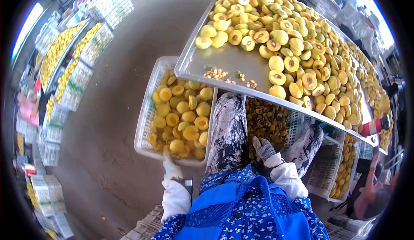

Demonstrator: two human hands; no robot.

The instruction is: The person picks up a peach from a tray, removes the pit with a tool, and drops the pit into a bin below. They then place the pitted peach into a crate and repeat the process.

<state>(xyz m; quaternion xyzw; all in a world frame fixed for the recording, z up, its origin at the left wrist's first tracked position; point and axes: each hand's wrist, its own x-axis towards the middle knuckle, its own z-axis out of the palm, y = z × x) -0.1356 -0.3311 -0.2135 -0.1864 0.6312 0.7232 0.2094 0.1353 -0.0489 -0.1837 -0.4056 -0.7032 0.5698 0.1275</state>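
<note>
My left hand [172, 169], in a pale glove, is at the near rim of a white crate [142, 130] of pitted yellow fruit halves [190, 133], probably peaches. Its fingers stretch toward the rim and hold nothing I can see. My right hand [264, 148], in a grey glove, is between my knees, over a crate of brown pits [268, 121]. Its fingers are bent together; what they hold, if anything, is hidden. Above my knees, a metal table [248, 62] bears a heap of cut fruit [302, 54], many halves still with pits.
Small pit scraps [217, 73] lie near the table's front edge. A red can [374, 127] is at its right corner. Another crate [321, 177] with fruit halves is at my right. Crate stacks [77, 86] and a seated person [29, 108] are across the concrete floor [112, 106].
</note>
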